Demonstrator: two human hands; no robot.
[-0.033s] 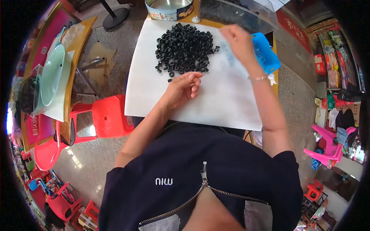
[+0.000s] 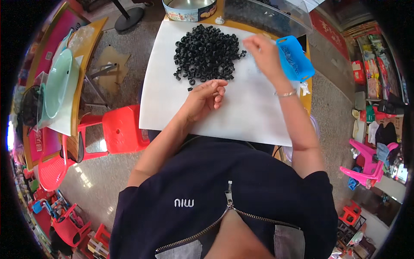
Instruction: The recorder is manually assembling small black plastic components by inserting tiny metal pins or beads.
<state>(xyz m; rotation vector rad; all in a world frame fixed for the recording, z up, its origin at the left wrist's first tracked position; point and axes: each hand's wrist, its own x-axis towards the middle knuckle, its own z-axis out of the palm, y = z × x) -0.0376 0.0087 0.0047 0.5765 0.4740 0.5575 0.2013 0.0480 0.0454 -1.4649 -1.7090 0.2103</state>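
Observation:
A heap of small black ring-like parts (image 2: 205,52), rubber or plastic by their look, lies on the white board (image 2: 241,112) in front of me. At the heap's near edge rests my left hand (image 2: 206,98), its fingers curled and the thumb against the index finger. Whatever is between them, if anything, is too small to see. To the right of the heap my right hand (image 2: 266,56) hovers over the board beside the blue basket (image 2: 308,71), its fingertips blurred by motion. Inside that basket are small bluish clear pieces (image 2: 290,59).
Behind the board stand a round tin (image 2: 189,16) and a clear plastic bin (image 2: 263,19) with dark contents. A red stool (image 2: 123,129) is at the left, near a table holding a pale green basin (image 2: 62,84). A pink stool (image 2: 366,162) stands far right.
My right hand has shifted slightly toward me and to the left, uncovering more of the blue basket. My left hand stays in place at the heap's edge.

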